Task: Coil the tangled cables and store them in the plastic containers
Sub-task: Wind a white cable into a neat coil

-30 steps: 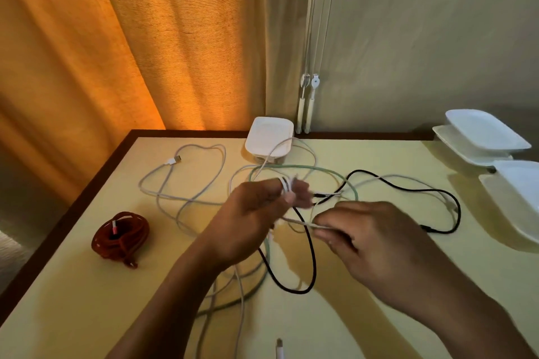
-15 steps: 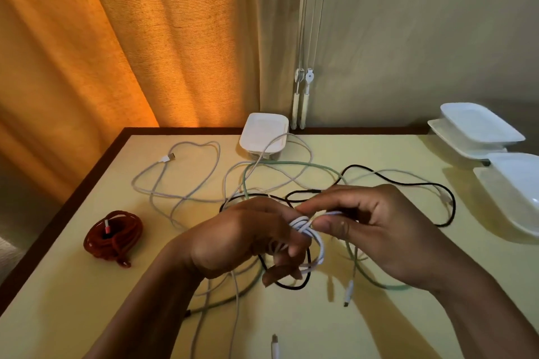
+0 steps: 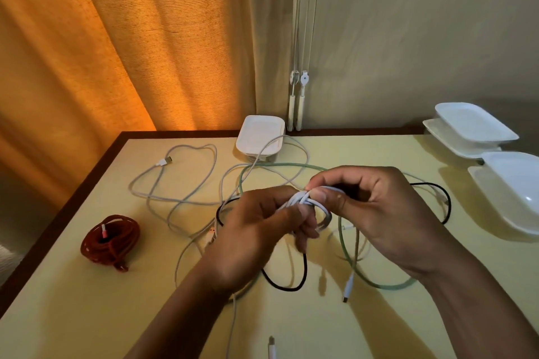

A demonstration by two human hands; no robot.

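Bare tabletop (image 3: 87, 318) near-left; red coil (image 3: 110, 237), loose cables (image 3: 180, 200) across the middle.

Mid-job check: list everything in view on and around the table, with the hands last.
white cable: one, white, partly coiled, held between both hands
red cable: one, red, coiled, table's left side
black cable: one, black, loose, under the hands
green cable: one, pale green, loose, centre-right
grey cable: at least one, grey-white, loose, left-centre
far container: one, white, far edge
right containers: two, white, right edge
table: one, yellow top, brown rim
curtain: orange, behind left
blind cords: white, on wall
left hand: holds the coil
right hand: pinches the coil's top
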